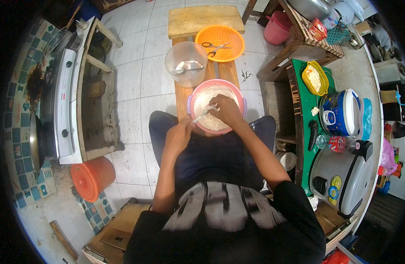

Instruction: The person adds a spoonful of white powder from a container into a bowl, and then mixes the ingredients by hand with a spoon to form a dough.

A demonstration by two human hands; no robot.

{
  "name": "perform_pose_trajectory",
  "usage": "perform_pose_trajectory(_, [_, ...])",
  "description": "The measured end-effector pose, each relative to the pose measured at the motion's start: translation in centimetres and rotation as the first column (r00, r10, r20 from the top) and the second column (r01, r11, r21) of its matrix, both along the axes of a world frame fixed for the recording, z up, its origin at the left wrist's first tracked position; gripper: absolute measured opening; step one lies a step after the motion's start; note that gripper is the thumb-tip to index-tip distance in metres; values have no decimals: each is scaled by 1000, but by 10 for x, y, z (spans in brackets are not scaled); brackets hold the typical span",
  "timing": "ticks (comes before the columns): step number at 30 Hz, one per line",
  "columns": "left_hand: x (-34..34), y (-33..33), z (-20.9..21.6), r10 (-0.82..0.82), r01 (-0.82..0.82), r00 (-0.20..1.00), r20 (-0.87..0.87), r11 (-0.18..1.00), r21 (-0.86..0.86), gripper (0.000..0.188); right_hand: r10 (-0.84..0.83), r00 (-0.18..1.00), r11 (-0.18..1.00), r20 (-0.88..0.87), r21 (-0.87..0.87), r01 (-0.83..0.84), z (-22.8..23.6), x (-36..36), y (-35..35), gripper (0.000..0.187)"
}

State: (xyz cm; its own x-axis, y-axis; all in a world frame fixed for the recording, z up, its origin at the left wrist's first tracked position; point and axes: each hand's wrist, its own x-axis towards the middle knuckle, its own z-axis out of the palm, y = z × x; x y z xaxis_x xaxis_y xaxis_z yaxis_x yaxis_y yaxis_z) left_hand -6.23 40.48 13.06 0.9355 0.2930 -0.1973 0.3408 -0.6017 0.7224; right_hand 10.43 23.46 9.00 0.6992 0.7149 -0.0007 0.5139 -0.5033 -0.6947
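Evidently, a slim pale strip [202, 115] is held slantwise over the round pink plastic basin [219, 82], its lower left end pinched between the nearly closed fingers of the left hand [178, 138]. Its upper end is gripped by the curled, bunched fingers of the right hand [226, 110]; whether the strip is of plastic or something softer cannot be told. Beneath it, the basin is partly filled with a pale, powdery, uneven mixture [217, 125], and is flanked by purple side handles. The basin is set between the knees, on a narrow worktop [181, 97] of smooth, grained wood. Just beyond, a spoon [193, 68] is seen in a cloudy, translucent tub [173, 55], and black-handled scissors [217, 48] are laid in an orange latticed basket [240, 47]. At the right, a green-covered surface [300, 132] is crowded with a yellow mesh basket [327, 86] of pale shreds, a glossy blue rice cooker [334, 115], a clear plastic bottle [336, 143] on its side and a bulky grey appliance [334, 176]. The left side is bounded by a white stove [66, 105] and an orange lidded bucket [101, 174], both well apart from the hands.
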Motion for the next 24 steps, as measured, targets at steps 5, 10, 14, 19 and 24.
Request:
perform_pose_trajectory(5, [0, 2, -2, -1, 1, 1000, -26, 1000, 6, 22, -61, 998, 998, -1, 9, 61, -15, 6, -4, 21])
perform_pose_trajectory(10, [-2, 5, 6, 39, -38, 997, -64, 999, 21, 22, -244, 963, 970, 112, 25, 242, -12, 18, -15, 17])
perform_pose_trajectory(14, [-3, 13, 13, 87, -82, 984, -158, 996, 36, 22, -308, 940, 951, 150, 34, 306, 5, 27, -23, 17])
perform_pose_trajectory(19, [-5, 14, -2, 141, -143, 986, -83, 990, -13, 20, -158, 985, 956, 66, -239, 170, -2, 18, -22, 11])
perform_pose_trajectory(24, [-5, 9, -12, 158, -159, 986, -52, 987, -23, 21, 155, 982, 956, 110, -268, -121, -44, 15, -30, 33])
